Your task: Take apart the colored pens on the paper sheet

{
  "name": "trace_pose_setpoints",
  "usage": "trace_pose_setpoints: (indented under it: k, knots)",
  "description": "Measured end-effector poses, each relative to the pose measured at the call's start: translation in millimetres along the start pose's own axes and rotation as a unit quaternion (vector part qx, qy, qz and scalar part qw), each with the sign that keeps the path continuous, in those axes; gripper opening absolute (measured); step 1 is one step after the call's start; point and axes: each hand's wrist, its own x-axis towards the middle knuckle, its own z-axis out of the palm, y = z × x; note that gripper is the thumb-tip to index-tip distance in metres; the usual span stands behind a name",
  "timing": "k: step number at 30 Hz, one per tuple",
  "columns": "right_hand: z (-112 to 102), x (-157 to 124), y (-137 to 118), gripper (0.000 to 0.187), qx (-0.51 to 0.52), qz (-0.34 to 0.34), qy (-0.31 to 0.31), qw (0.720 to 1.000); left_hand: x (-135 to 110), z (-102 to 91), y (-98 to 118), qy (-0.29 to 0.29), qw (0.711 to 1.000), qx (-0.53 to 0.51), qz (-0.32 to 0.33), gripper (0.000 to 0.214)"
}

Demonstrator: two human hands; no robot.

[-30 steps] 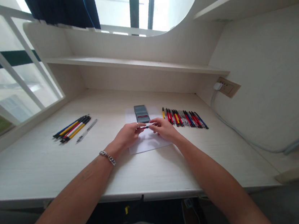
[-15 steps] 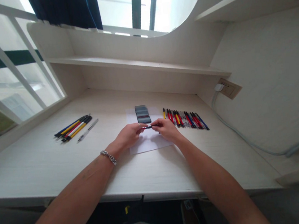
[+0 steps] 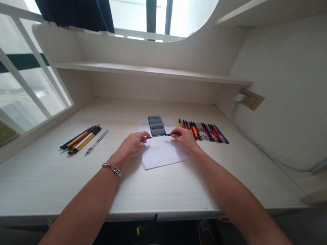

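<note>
Over the white paper (image 3: 164, 154), both my hands hold parts of one pen. My left hand (image 3: 136, 142) is closed, with a bit of red pen barrel (image 3: 147, 138) at its fingertips. Opposite it, my right hand (image 3: 182, 137) pinches a dark pen piece (image 3: 169, 134). A thin refill (image 3: 157, 136) stretches across the gap between them; whether its left end is still inside the red part is too small to tell. Just behind the hands lies a phone (image 3: 156, 125) with its screen lit. My fingers hide most of the red part.
A row of several pens (image 3: 204, 130), red, yellow, blue and clear, lies to the right. On the left are a bundle of coloured pen parts (image 3: 82, 139) and a single clear pen (image 3: 96, 142). A shelf (image 3: 151, 71) spans the back; a cable (image 3: 252, 143) runs down the right wall.
My hands have moved apart, the left one further to the left. The short dark pen between them has drawn out into a red part, a thin refill and a dark part.
</note>
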Motion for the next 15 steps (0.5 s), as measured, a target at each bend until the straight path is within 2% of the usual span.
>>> trace_pose_setpoints:
  k: [4, 8, 11, 15]
  knots:
    - [19, 2, -6, 0.016, -0.112, -0.039, -0.009, 0.993, -1, 2.7, 6, -0.008, 1.0, 0.0, 0.013, 0.038]
    - [22, -1, -12, 0.02, -0.199, -0.036, -0.029, 0.979, -2, 4.8, 13, -0.018, 1.0, 0.003, 0.014, 0.038]
    - [17, -3, -16, 0.022, -0.178, -0.047, -0.016, 0.983, -2, 5.1, 14, -0.014, 1.0, 0.015, 0.011, 0.033]
    - [14, -7, -22, 0.018, -0.088, -0.116, -0.024, 0.989, -3, 6.9, 14, -0.007, 1.0, 0.017, 0.015, 0.031]
